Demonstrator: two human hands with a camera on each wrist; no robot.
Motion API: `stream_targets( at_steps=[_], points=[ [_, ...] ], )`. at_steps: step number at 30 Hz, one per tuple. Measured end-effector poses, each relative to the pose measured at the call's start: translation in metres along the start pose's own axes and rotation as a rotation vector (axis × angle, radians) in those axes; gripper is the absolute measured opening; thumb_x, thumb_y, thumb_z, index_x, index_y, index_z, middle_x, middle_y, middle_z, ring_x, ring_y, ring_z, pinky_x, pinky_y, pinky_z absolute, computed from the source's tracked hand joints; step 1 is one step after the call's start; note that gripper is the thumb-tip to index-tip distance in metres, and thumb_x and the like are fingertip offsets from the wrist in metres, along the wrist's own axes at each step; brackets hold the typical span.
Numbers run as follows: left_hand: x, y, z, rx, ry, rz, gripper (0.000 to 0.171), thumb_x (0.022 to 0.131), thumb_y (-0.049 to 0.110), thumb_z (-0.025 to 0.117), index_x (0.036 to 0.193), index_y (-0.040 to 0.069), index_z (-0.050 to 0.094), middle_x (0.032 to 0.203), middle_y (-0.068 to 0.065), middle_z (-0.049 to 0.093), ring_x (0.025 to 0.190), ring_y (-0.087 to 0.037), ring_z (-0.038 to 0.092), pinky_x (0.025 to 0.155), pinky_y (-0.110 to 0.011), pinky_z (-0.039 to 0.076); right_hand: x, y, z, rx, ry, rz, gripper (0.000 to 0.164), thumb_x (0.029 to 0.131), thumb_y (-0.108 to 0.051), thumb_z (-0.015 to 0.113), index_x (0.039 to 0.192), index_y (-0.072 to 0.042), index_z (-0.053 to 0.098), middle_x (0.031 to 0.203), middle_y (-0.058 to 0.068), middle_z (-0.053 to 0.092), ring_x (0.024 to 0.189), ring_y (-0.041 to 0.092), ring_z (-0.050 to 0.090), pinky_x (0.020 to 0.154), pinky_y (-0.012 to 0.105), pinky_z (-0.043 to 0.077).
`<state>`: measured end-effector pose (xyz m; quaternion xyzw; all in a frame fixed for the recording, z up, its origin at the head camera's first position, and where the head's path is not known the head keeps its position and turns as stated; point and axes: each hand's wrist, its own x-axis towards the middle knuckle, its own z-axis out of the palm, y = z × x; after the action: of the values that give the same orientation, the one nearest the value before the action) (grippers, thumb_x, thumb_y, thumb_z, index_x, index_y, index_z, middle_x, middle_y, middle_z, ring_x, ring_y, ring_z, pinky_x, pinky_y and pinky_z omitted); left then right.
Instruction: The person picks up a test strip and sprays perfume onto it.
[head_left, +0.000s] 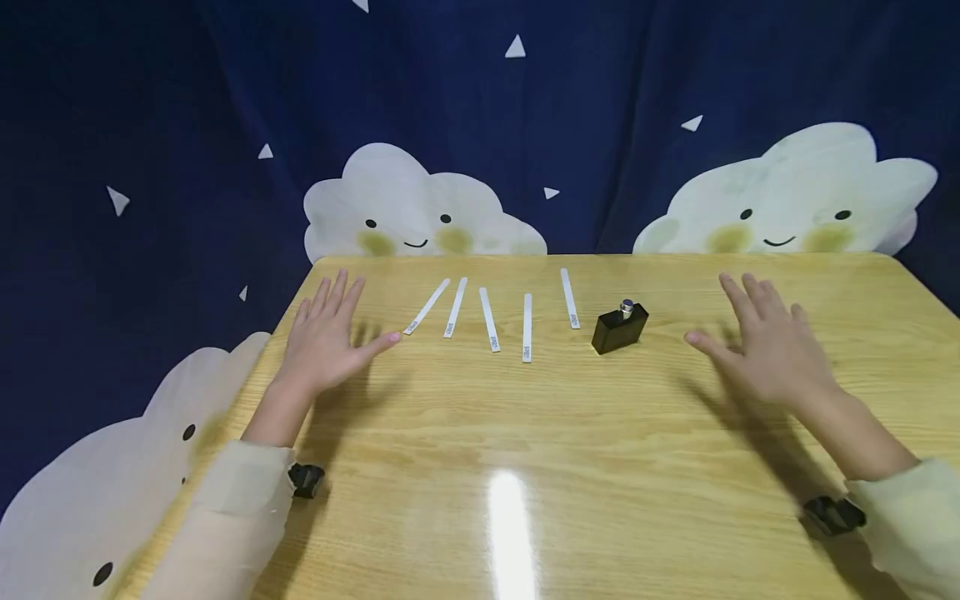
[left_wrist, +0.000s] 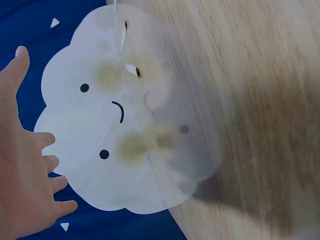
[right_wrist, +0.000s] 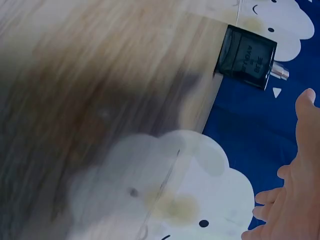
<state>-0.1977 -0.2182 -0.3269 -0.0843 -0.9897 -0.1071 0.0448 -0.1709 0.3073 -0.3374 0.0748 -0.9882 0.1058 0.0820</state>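
In the head view, a squat dark glass perfume bottle (head_left: 619,332) stands on the table with its metallic spray nozzle uncovered. Several slim white paper test strips lie spread out to its left; the leftmost strip (head_left: 427,307) is slanted, and another strip (head_left: 570,298) lies closest to the bottle. My left hand (head_left: 322,337) hovers over the table left of the strips, fingers spread, its thumb pointing toward the leftmost one. On the far side of the bottle, my right hand (head_left: 772,346) is also held with fingers spread, apart from it. Both hands hold nothing.
The light wooden table (head_left: 420,450) has a glossy top with a bright light reflection (head_left: 512,533) near the front. Behind it hangs a dark blue curtain (head_left: 450,92) printed with smiling white clouds. Black wrist cameras (head_left: 306,481) sit at both cuffs.
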Motion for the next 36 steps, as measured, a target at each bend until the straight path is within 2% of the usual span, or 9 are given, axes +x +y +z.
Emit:
stream_targets(
  at_steps=[6, 13, 24, 29, 36],
  points=[
    [0.002, 0.002, 0.005, 0.000, -0.001, -0.007, 0.101, 0.083, 0.077, 0.044, 0.156, 0.016, 0.009, 0.164, -0.009, -0.003, 0.151, -0.037, -0.002, 0.121, -0.062, 0.004, -0.003, -0.003, 0.003, 0.007, -0.011, -0.018, 0.089, 0.094, -0.060, 0.046, 0.156, -0.012, 0.003, 0.159, 0.029, 0.006, 0.146, 0.049, 0.002, 0.110, 0.075, 0.007],
    [0.008, 0.004, 0.007, -0.015, -0.025, -0.007, 0.099, 0.084, 0.076, 0.043, 0.156, 0.015, 0.011, 0.164, -0.009, -0.003, 0.151, -0.039, 0.000, 0.121, -0.062, 0.005, -0.003, -0.007, 0.006, -0.001, -0.031, -0.030, 0.090, 0.093, -0.060, 0.046, 0.155, -0.009, 0.005, 0.157, 0.031, 0.010, 0.144, 0.052, 0.008, 0.108, 0.075, 0.014],
    [0.018, 0.009, 0.008, -0.059, -0.092, 0.017, 0.093, 0.088, 0.068, 0.047, 0.156, 0.014, 0.012, 0.164, -0.013, 0.001, 0.150, -0.040, 0.003, 0.118, -0.066, 0.010, 0.008, -0.021, 0.012, 0.022, -0.066, -0.057, 0.092, 0.093, -0.061, 0.047, 0.155, -0.006, 0.006, 0.156, 0.032, 0.012, 0.144, 0.051, 0.012, 0.111, 0.071, 0.018],
    [0.023, 0.009, 0.020, -0.083, -0.082, 0.048, 0.092, 0.087, 0.068, 0.048, 0.154, 0.013, 0.018, 0.163, -0.015, 0.008, 0.149, -0.042, 0.009, 0.117, -0.066, 0.014, 0.011, -0.027, 0.012, 0.045, -0.071, -0.058, 0.094, 0.093, -0.061, 0.047, 0.154, -0.004, 0.004, 0.155, 0.034, 0.015, 0.143, 0.052, 0.014, 0.112, 0.068, 0.021],
    [0.027, 0.011, 0.035, -0.093, -0.093, 0.067, 0.089, 0.087, 0.062, 0.054, 0.152, 0.009, 0.023, 0.161, -0.020, 0.016, 0.146, -0.045, 0.019, 0.116, -0.065, 0.020, 0.012, -0.034, 0.016, 0.089, -0.040, -0.081, 0.089, 0.094, -0.058, 0.048, 0.153, -0.001, 0.013, 0.149, 0.037, 0.025, 0.136, 0.055, 0.026, 0.108, 0.068, 0.027]
  ],
)
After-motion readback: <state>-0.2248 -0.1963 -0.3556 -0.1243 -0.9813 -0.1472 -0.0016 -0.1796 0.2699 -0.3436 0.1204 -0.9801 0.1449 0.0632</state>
